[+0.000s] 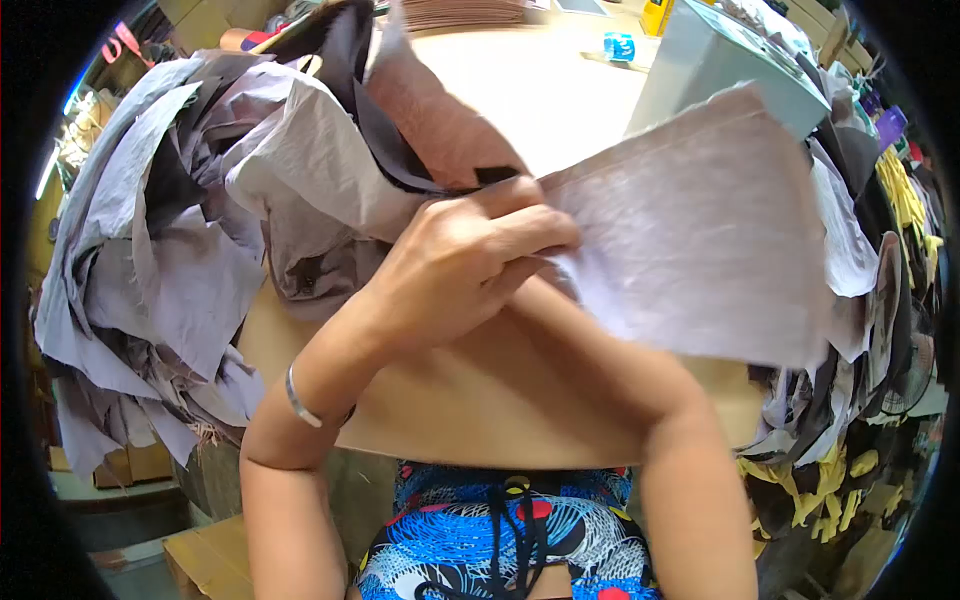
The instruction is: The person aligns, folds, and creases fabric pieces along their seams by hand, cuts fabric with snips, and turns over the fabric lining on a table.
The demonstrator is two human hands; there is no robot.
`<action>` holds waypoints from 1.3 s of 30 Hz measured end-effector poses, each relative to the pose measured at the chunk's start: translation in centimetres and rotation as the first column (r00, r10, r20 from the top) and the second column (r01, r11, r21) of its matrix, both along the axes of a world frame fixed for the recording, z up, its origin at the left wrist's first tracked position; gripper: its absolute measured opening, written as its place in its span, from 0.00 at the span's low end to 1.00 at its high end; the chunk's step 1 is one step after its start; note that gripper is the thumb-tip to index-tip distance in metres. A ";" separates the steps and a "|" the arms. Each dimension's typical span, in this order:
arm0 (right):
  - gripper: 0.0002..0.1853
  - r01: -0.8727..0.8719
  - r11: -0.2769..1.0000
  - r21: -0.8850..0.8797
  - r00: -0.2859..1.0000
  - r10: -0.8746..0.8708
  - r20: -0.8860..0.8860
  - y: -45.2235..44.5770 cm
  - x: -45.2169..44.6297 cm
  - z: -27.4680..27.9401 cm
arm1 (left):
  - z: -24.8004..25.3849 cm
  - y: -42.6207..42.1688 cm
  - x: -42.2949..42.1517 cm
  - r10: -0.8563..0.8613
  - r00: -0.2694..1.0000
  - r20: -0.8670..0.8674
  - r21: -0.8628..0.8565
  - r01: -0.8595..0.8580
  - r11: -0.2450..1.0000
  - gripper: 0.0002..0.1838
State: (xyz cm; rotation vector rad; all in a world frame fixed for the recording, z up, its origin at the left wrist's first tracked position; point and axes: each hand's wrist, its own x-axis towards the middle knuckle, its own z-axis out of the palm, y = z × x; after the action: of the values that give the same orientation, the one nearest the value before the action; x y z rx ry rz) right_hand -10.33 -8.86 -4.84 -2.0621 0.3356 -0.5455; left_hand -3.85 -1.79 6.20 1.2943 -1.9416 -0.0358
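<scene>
Head view: left hand crosses over right forearm; fingers pinch cloth.

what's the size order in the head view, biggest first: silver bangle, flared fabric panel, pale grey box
1. Flared fabric panel
2. Pale grey box, partly hidden behind the panel
3. Silver bangle

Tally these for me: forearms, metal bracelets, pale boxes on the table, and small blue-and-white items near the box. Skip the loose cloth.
Forearms, left and right: 2
Metal bracelet: 1
Pale box: 1
Small blue-and-white item: 1
Total: 5
</scene>
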 end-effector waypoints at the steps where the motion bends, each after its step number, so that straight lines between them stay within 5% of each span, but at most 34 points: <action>1: 0.14 0.010 0.997 0.072 1.000 -0.009 -0.014 -0.6 0.2 -0.3 | -0.4 0.3 0.2 0.006 1.000 0.021 0.040 -0.006 0.999 0.21; 9: 0.08 0.118 0.953 0.279 0.993 -0.106 -0.058 -5.8 -1.5 -1.0 | -5.6 6.4 3.0 0.006 0.988 0.152 0.292 -0.051 0.955 0.16; 12: 0.08 0.004 0.979 0.204 0.947 0.062 -0.315 -5.3 -5.2 3.9 | -8.2 7.4 3.4 0.018 0.987 0.161 0.228 -0.055 0.972 0.15; 15: 0.10 -0.059 0.993 0.099 0.993 0.069 -0.100 -3.5 -8.2 2.2 | -7.2 6.2 3.1 0.138 0.988 0.074 0.116 -0.146 0.983 0.15; 17: 0.09 0.183 0.957 0.223 0.979 -0.155 -0.136 -1.7 -9.9 5.8 | -5.8 4.7 3.0 0.219 0.976 -0.013 0.152 -0.214 0.965 0.09; 19: 0.09 0.217 0.943 0.252 0.954 -0.260 0.149 0.1 -12.2 8.6 | -5.3 3.2 3.6 0.226 0.970 0.091 0.208 -0.240 0.948 0.10; 21: 0.10 -0.060 0.993 0.099 0.970 0.035 0.240 2.5 -13.7 10.3 | -5.6 1.8 3.8 0.187 0.971 0.146 0.242 -0.218 0.945 0.06; 23: 0.12 -0.432 0.901 -0.031 0.887 0.431 0.165 4.9 -12.6 11.0 | -5.9 0.5 3.6 0.156 0.981 0.112 0.213 -0.177 0.961 0.05; 25: 0.19 -0.398 0.898 -0.188 0.911 0.363 -0.194 7.1 -10.3 8.4 | -5.6 0.0 2.7 0.115 0.992 0.053 0.122 -0.120 0.985 0.05; 28: 0.20 -0.217 0.973 0.075 0.944 0.228 -0.237 3.9 -6.6 3.5 | -4.8 1.1 1.6 0.091 0.996 0.002 0.031 -0.091 0.995 0.06; 31: 0.19 -0.071 0.936 0.344 0.966 0.150 -0.209 1.1 -6.3 2.2 | -4.9 3.9 1.3 0.054 0.987 0.152 -0.024 -0.051 0.998 0.07; 35: 0.21 0.001 0.722 0.692 0.981 0.134 -0.141 -0.8 -7.8 2.6 | -9.3 5.9 2.6 0.022 0.943 0.333 -0.009 -0.020 1.000 0.10; 37: 0.22 -0.054 0.338 0.939 0.990 0.144 0.005 -2.1 -8.4 3.0 | -10.8 6.3 3.1 0.006 0.923 0.384 -0.026 0.004 1.000 0.10; 39: 0.24 -0.100 -0.003 0.995 0.987 0.127 0.100 -4.0 -8.9 3.3 | -10.9 6.9 3.0 0.022 0.891 0.453 0.059 -0.055 0.997 0.12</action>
State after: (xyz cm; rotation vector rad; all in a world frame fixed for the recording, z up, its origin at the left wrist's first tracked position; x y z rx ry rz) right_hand -19.25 -12.82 -1.56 -0.5625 0.3875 -0.0300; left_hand -0.87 5.15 -4.74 1.4865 -2.3210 0.2412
